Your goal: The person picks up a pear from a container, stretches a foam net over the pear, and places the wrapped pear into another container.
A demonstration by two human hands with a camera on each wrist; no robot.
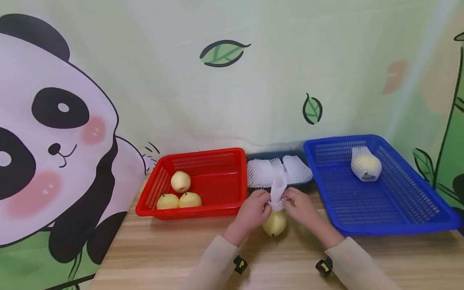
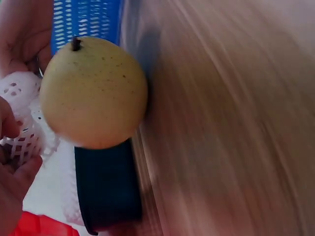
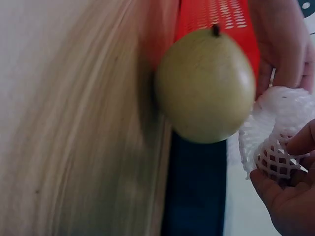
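Observation:
A yellow pear (image 1: pixel 274 224) lies on the table in front of me, its dark stem (image 2: pixel 76 43) plain in both wrist views. At its far side, a white foam net sleeve (image 1: pixel 278 189) is stretched between my hands. My left hand (image 1: pixel 255 208) pinches the left edge of the sleeve's mouth. My right hand (image 1: pixel 301 206) pinches the opposite edge. Close up, the right wrist view has the mesh (image 3: pixel 278 157) bunched between thumb and fingers. Whether the sleeve touches the pear, I cannot tell.
Behind the hands, a dark blue tray (image 1: pixel 308 186) holds more foam sleeves (image 1: pixel 259 173). The red basket (image 1: pixel 217 211) on the left contains three bare pears (image 1: pixel 180 182). In the blue basket (image 1: pixel 362 213) on the right is one net-wrapped pear (image 1: pixel 366 165). A printed panda cloth hangs behind.

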